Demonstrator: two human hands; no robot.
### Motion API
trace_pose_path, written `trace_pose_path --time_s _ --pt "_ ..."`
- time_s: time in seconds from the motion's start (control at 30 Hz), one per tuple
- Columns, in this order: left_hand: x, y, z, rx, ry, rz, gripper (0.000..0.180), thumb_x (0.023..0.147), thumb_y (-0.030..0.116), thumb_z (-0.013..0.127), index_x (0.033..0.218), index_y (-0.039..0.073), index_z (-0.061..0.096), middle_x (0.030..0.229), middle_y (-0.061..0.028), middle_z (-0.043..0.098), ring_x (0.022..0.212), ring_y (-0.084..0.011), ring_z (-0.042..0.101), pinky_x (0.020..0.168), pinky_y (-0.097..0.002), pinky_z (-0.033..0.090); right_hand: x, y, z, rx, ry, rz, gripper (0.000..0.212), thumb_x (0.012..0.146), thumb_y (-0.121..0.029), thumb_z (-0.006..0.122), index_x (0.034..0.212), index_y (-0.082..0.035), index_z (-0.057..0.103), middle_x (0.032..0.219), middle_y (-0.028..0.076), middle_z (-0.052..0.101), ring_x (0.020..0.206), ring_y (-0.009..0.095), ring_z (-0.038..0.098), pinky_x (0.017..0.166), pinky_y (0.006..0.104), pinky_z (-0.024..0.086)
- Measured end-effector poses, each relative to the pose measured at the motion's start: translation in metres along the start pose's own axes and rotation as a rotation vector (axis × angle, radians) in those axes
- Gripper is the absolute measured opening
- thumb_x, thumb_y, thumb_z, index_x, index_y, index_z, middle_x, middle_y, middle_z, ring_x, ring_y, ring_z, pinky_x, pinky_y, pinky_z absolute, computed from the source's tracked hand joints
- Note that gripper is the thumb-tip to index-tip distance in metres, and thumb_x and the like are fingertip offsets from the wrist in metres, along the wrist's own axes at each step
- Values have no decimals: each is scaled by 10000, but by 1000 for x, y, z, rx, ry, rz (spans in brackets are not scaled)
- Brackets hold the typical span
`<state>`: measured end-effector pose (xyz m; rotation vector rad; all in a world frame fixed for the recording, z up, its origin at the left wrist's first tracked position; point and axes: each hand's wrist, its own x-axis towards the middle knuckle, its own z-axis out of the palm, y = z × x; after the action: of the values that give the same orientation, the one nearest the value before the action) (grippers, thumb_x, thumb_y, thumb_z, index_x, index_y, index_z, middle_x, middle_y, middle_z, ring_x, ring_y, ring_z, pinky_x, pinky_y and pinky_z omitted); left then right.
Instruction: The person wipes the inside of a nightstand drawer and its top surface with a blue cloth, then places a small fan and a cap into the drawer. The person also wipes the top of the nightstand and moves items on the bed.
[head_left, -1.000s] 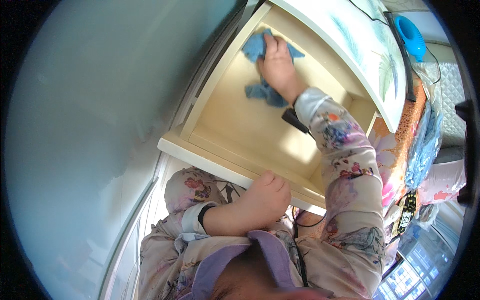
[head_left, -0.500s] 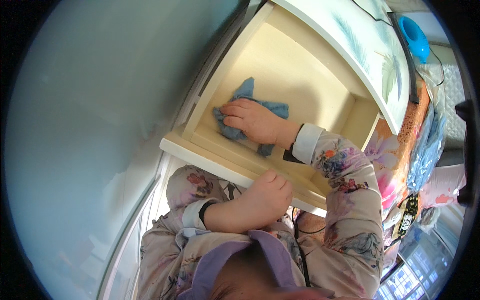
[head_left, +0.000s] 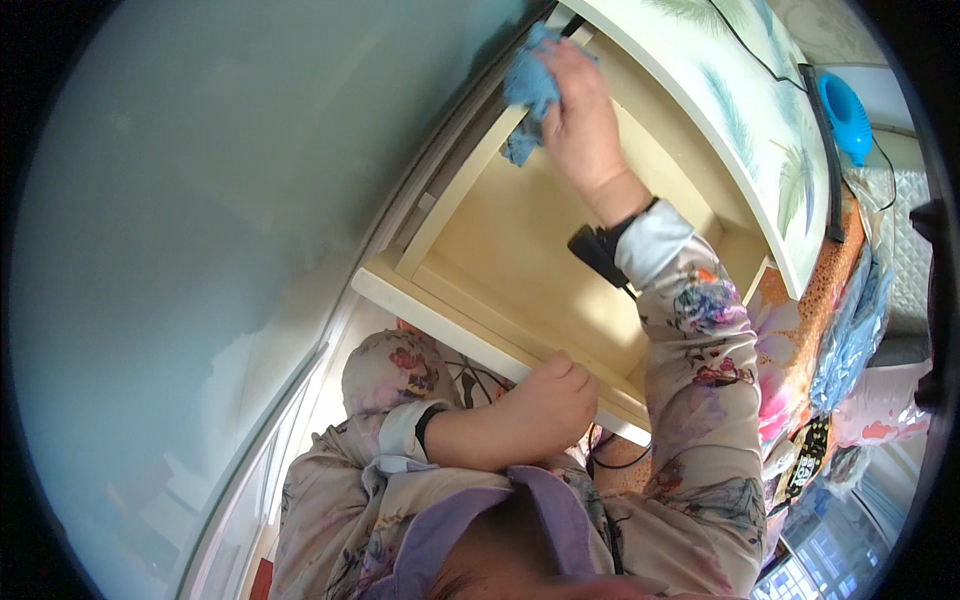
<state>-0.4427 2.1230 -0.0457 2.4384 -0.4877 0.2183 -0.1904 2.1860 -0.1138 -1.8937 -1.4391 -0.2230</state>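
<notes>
My right hand is closed on a crumpled blue cloth at the far left corner of a cream drawer. Part of the cloth laps over the drawer's side wall, and a loose end hangs down inside. A dark band with a black box-like piece sits on my right wrist. Curled into a fist, my left hand lies against the drawer's front panel; its fingertips are hidden, so what it holds, if anything, does not show.
A white top with a feather pattern overhangs the drawer's right side. A pale, glossy upright surface stands close on the left. To the right are a blue plastic item, a cable and bagged blue things.
My right hand has carried the cloth from the drawer's floor near the front left to the far left corner, up onto the side wall. My left hand has stayed at the front panel.
</notes>
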Motion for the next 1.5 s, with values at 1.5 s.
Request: trace_pose_path --time_s 1.5 --pt "16 -4 -18 -117 -149 -68 304 627 195 718 846 27 590 777 -84 523 775 -266 524 745 -386 408 -205 -54 -266 -838 -669 547 511 722 -71 581 1230 -128 555 1160 150 516 1068 377 504 845 415 491"
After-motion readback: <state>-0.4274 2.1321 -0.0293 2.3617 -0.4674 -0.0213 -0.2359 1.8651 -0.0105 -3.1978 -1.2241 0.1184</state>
